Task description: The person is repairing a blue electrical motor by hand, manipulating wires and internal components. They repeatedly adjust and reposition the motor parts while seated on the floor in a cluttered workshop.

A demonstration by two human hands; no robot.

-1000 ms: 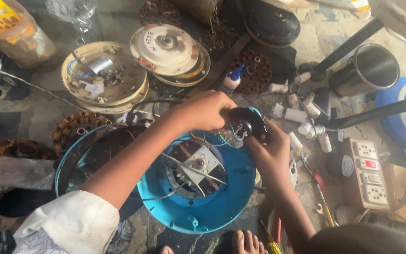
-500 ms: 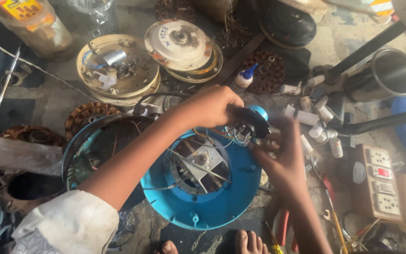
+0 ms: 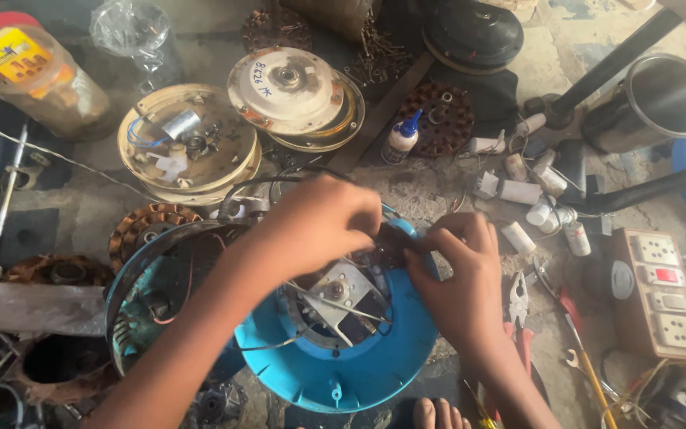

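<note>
A round blue fan housing (image 3: 359, 365) lies on the floor in front of me, with a small motor and metal bracket (image 3: 335, 294) showing in its open middle. My left hand (image 3: 315, 226) reaches over the housing's far rim, fingers curled around a small dark part (image 3: 391, 242). My right hand (image 3: 458, 274) meets it from the right and pinches the same dark part at the rim. Thin wires run from the part into the housing. A second, darker teal shell (image 3: 152, 278) sits under my left forearm.
Cream ceiling-fan motor covers (image 3: 188, 147) (image 3: 287, 91) lie beyond, with a glue bottle (image 3: 398, 139) and several white capacitors (image 3: 522, 191). Pliers (image 3: 518, 302) and screwdrivers lie right of my right hand, beside a switch-and-socket board (image 3: 664, 294). A steel cup (image 3: 660, 103) and plastic jar (image 3: 33, 71) stand at the back. My toes (image 3: 438, 413) show below.
The view has shifted and drawn closer. My hands have come together on the dark part at the housing's rim, the left hand now covering more of it.
</note>
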